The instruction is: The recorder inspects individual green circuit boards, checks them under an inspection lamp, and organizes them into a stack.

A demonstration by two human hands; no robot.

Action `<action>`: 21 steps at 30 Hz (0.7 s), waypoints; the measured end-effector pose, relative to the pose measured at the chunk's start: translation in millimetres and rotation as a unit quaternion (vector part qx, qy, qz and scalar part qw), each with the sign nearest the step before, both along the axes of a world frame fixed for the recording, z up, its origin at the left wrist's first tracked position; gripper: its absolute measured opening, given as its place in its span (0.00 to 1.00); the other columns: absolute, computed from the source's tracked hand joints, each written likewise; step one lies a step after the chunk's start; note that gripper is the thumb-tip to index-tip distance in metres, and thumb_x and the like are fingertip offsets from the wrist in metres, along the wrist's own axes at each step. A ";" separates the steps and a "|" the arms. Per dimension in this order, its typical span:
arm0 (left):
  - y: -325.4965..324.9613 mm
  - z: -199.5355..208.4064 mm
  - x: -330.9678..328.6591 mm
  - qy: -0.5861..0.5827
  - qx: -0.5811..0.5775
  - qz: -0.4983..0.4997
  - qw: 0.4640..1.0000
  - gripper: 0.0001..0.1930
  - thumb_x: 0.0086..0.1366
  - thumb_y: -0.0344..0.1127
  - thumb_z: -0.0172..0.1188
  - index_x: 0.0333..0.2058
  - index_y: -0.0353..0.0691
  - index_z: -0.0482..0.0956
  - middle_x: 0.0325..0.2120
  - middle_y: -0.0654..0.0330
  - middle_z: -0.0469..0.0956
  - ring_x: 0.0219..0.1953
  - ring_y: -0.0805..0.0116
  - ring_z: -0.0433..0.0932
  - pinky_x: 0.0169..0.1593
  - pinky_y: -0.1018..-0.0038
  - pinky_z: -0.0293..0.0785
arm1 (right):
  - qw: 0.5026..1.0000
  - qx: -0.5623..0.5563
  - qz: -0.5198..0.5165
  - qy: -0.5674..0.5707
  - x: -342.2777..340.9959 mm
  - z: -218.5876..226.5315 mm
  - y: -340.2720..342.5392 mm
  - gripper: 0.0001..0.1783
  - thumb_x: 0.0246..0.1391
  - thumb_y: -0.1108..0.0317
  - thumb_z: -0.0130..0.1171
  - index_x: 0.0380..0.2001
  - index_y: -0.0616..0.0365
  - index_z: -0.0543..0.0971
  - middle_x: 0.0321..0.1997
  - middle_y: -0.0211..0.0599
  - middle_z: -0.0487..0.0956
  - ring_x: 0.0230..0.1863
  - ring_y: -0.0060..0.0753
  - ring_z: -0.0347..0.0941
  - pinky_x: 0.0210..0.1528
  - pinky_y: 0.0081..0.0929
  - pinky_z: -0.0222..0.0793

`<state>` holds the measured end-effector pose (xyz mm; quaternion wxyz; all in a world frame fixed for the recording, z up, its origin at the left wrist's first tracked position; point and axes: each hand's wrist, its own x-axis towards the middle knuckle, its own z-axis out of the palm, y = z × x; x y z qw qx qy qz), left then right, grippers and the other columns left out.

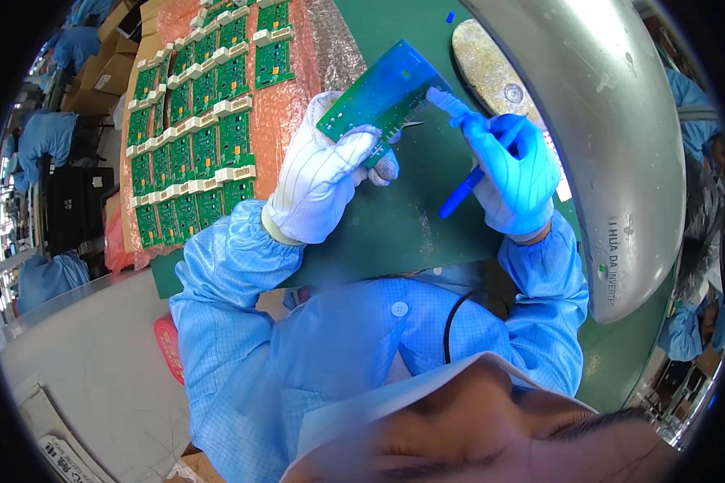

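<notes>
My left hand (pixel 322 173), in a white striped glove, is closed on a green circuit board (pixel 383 92), gripping its lower corner and holding it tilted above the green table. A row of pins shows along the board's right edge. Beside that edge a small pointed metal tip (pixel 413 125) sticks out; what it belongs to is hidden. My right hand (pixel 519 173), also gloved and lit blue, is closed round a blue pen-like stick (pixel 461 193) that points down toward the table. Its fingertips reach the board's right edge; whether they touch it, I cannot tell.
Several green boards with white connectors (pixel 193 129) lie in rows on pink bubble wrap (pixel 278 121) at the left. A big grey lamp housing (pixel 620 145) arches over the right side, above a speckled oval base (pixel 495 68). Cardboard boxes (pixel 101 76) and people in blue are beyond.
</notes>
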<state>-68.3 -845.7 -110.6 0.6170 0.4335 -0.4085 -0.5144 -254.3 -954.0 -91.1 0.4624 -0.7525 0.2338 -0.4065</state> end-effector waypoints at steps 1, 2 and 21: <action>-0.9 1.3 -3.4 0.038 0.011 0.009 0.999 0.21 0.73 0.37 0.50 0.57 0.29 0.63 0.42 0.53 0.75 0.37 0.68 0.77 0.44 0.71 0.74 | 0.975 0.190 0.006 -0.115 7.8 -4.5 3.4 0.04 0.58 0.73 0.60 0.32 0.62 0.78 0.30 0.45 0.81 0.23 0.39 0.75 0.24 0.28 0.70; -1.9 2.4 -6.9 0.076 0.022 0.018 0.997 0.19 0.73 0.37 0.49 0.55 0.29 0.65 0.41 0.53 0.75 0.37 0.69 0.77 0.44 0.71 0.74 | 0.993 0.105 0.028 0.052 -3.1 -0.2 10.6 0.06 0.59 0.72 0.60 0.30 0.64 0.75 0.33 0.47 0.82 0.28 0.40 0.77 0.29 0.29 0.72; 4.0 2.0 -3.1 -0.029 0.002 0.020 0.999 0.14 0.76 0.35 0.45 0.52 0.29 0.66 0.40 0.55 0.79 0.36 0.72 0.77 0.51 0.72 0.72 | 0.996 -0.017 0.033 0.077 -5.8 -4.8 8.2 0.14 0.60 0.69 0.59 0.23 0.64 0.71 0.30 0.43 0.86 0.21 0.24 0.74 0.23 0.25 0.69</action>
